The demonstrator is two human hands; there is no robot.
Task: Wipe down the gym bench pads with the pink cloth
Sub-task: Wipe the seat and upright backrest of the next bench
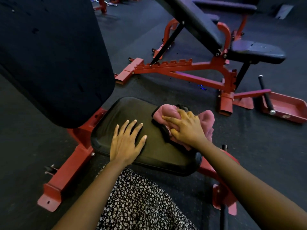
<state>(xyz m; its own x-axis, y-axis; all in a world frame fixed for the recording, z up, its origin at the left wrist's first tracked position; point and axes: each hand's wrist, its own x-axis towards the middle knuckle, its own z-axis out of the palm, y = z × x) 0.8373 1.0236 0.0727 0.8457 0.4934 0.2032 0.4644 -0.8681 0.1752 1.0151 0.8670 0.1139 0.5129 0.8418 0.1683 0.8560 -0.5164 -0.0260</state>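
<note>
Dark rubber gym flooring [149, 39] runs under everything, and the seat pad [132, 113] of the nearest red-framed bench serves as the landmark. On the seat pad's right edge lies the pink cloth [206, 118], bunched up and spilling past the edge. The right hand [186, 125] lies on top of it, fingers curled into the folds and gripping while pressing it onto the vinyl. The left hand [127, 141] rests on the middle of the seat pad, palm down with fingers spread, holding nothing and touching neither the cloth nor the other hand.

The step in hand looks like wiping the seat. To do it well, flatten the bunched cloth so more of it meets the surface, sweep in overlapping strokes from the right edge toward the left, and lift the bracing hand so the patch beneath it gets covered too. Rounded edges and seams deserve a pass.

Up and left of the seat pad rises the tilted back pad [54, 55], which will also need wiping. Beyond the seat pad stands a second bench [196, 70]. Right of the seat pad, a red floor tray [285, 103] has a black bar [265, 95] lying across it; nothing else shows inside.
</note>
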